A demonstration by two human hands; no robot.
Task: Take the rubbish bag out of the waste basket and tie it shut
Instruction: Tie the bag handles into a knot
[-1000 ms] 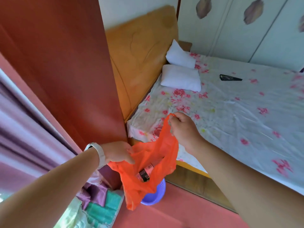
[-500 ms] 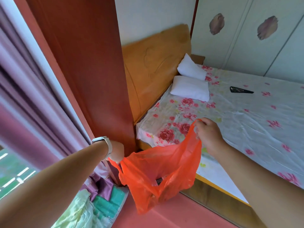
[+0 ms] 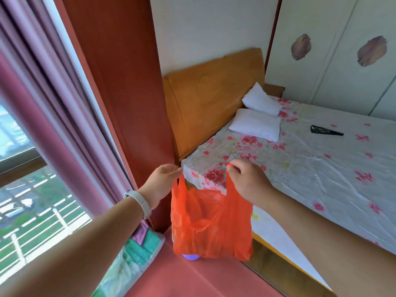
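Note:
An orange plastic rubbish bag (image 3: 211,224) hangs in the air in front of the bed corner, held up by its two handles. My left hand (image 3: 164,179), with a white wristband, pinches the left handle. My right hand (image 3: 246,179) is closed on the right handle. The bag's mouth gapes between the hands. Below the bag, only a sliver of the purple waste basket (image 3: 190,257) shows on the floor; the bag hides the rest of it.
A bed (image 3: 310,163) with a flowered sheet, two white pillows (image 3: 256,124) and a dark object (image 3: 326,131) fills the right side. A wooden headboard (image 3: 210,99) and a red-brown panel (image 3: 120,82) stand behind. Curtains (image 3: 53,99) and a window are at left, folded cloth (image 3: 137,251) on the red floor.
Both hands have risen and drawn closer together, lifting the bag well above the basket. The bag now hangs straight down by its handles instead of being spread wide.

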